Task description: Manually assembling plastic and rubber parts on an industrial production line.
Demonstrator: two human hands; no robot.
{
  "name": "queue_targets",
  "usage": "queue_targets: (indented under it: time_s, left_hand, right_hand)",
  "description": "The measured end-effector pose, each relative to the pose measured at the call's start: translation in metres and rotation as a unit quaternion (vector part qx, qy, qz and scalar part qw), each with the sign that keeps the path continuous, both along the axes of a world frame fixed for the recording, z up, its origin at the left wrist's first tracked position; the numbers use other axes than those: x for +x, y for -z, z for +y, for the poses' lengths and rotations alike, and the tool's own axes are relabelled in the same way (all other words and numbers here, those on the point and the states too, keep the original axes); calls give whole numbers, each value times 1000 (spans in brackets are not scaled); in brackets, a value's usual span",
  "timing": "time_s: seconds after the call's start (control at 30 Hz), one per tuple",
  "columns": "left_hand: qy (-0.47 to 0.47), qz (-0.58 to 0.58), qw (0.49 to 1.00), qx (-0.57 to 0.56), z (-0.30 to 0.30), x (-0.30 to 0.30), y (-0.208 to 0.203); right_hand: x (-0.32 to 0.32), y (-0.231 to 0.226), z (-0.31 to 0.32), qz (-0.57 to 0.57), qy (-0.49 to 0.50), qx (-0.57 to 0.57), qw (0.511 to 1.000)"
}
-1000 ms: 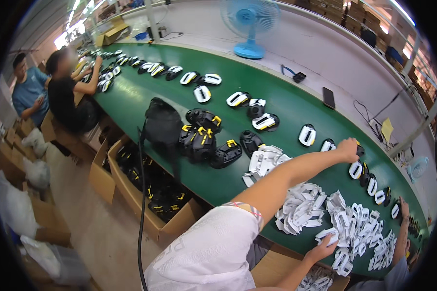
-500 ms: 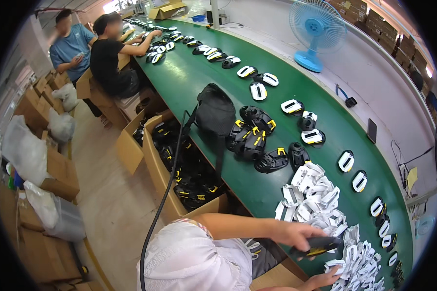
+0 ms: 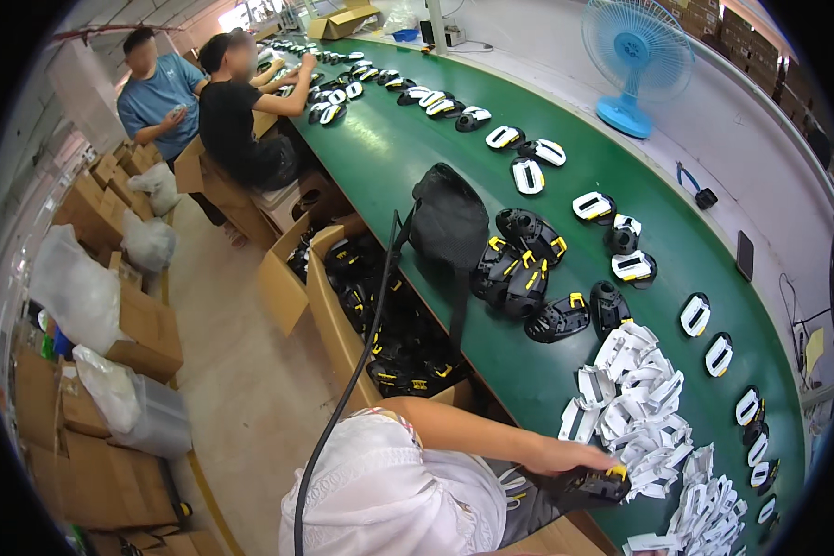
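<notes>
My left hand (image 3: 579, 458) is closed around a black plastic shell (image 3: 595, 486) with a yellow clip, low over the near edge of the green table. The clip shows beyond my fingertips. My right hand is almost wholly cut off by the lower edge, and its fingers cannot be made out. Just above that spot is a white plastic cover piece (image 3: 650, 542); whether it is held is hidden. Beyond my left hand lies a heap of white slotted covers (image 3: 639, 398), with a second heap (image 3: 709, 514) to its right.
Black shells with yellow clips (image 3: 519, 273) lie beside a black bag (image 3: 447, 218) on the green table (image 3: 389, 176). White-and-black assemblies (image 3: 696, 315) line its far side. An open carton (image 3: 329, 306) of black parts stands at left, crossed by a cable (image 3: 357, 366). Two people sit and stand farther off.
My left hand has drawn back toward me with the black shell, away from the white heap. My right hand has dropped almost out of the picture. The whole view has shifted slightly.
</notes>
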State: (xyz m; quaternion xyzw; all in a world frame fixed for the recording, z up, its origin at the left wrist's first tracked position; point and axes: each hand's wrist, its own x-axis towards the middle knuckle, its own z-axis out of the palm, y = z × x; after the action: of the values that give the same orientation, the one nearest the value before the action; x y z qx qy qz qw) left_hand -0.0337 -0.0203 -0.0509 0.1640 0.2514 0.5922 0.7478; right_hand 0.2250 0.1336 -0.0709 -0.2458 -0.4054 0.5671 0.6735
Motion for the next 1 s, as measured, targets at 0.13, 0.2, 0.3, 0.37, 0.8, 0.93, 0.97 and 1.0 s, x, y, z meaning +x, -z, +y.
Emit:
queue_targets:
  time_s: [0.13, 0.2, 0.3, 0.37, 0.8, 0.93, 0.97, 1.0]
  left_hand:
    - [-62, 152, 986, -3, 14, -14, -25]
    - [-135, 153, 979, 22, 18, -10, -15]
    - [-187, 293, 935, 74, 20, 0, -8]
    - [-169, 369, 909, 95, 20, 3, -8]
    - [-172, 408, 891, 98, 14, 10, -23]
    - [-172, 450, 867, 124, 10, 10, -19]
    - [-150, 460, 865, 130, 12, 9, -19]
    - [-151, 458, 866, 129, 13, 12, -22]
  right_hand:
    - [-33, -37, -36, -500, 282, 464, 674]
    - [-46, -48, -53, -501, 175, 351, 772]
    - [-58, -64, -66, -466, 3, 170, 868]
    - [-64, -75, -73, -423, -116, 45, 898]
    - [-96, -106, -91, -412, -213, 0, 886]
    - [-107, -92, -87, -437, -167, 23, 884]
    - [-109, -91, -89, -480, -114, 71, 867]
    - [-111, -94, -91, -518, -61, 118, 845]
